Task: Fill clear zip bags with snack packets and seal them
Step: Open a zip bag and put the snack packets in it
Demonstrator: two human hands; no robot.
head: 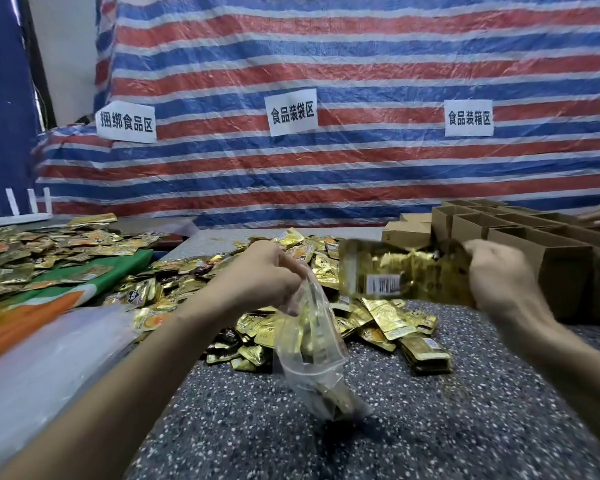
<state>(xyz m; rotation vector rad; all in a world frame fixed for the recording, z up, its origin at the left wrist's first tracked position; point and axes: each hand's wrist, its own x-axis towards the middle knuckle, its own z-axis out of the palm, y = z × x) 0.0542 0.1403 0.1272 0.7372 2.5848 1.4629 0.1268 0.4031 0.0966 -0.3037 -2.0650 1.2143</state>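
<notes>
Film of the clear zip bag (309, 344) looks thin, limp and slippery. The bag hangs at six o'clock, and the left hand (260, 271) pinches its mouth rim, the firmest place to hold. At two o'clock from the bag, the right hand (499, 275) clutches a blurred bundle of gold snack packets (395, 271), probably light and crinkly.

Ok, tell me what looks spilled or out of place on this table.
The gold packets sprawl in a loose heap across the speckled table, with a few lying apart toward its near side. The clear bag hangs tilted from the left hand. Nothing looks torn.
</notes>
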